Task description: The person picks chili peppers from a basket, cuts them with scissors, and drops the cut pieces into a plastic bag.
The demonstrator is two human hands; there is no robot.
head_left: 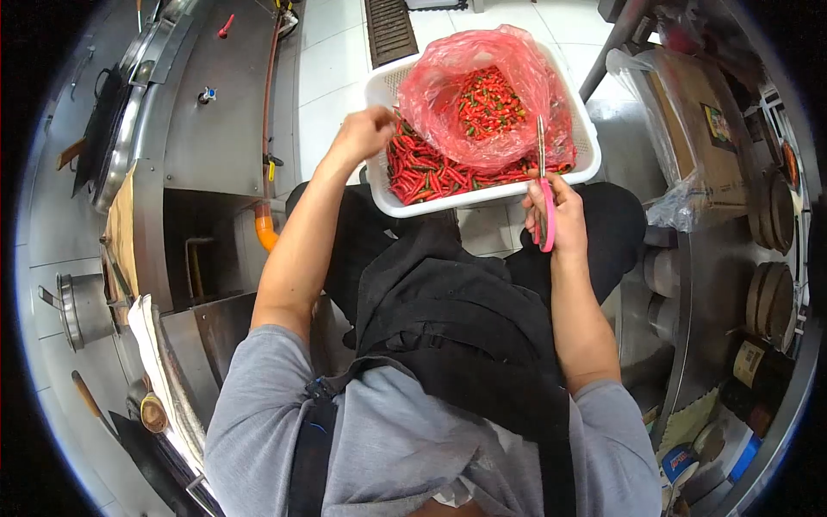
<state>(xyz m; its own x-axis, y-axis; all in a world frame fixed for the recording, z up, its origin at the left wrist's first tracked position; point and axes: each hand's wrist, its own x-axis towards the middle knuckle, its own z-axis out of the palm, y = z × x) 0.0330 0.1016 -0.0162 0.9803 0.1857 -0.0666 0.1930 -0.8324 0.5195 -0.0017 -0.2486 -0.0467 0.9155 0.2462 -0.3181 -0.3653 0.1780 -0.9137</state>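
My right hand (564,217) grips a pair of scissors (549,211) by the pink handles, blades pointing up over the near right part of a white plastic basket (588,164). My left hand (363,133) is at the basket's left rim, its fingers curled together; whether something small is pinched in them cannot be made out. Long red chili peppers (422,168) fill the near left of the basket. A pink translucent plastic bag (422,86) sits open in the basket, with smaller red chilies and green bits (491,103) inside.
Steel kitchen units (211,112) stand along my left, with an orange pipe (265,228) below. To the right are a plastic-wrapped cardboard box (702,129) and steel shelving (680,319). A floor drain grate (390,30) lies beyond the basket.
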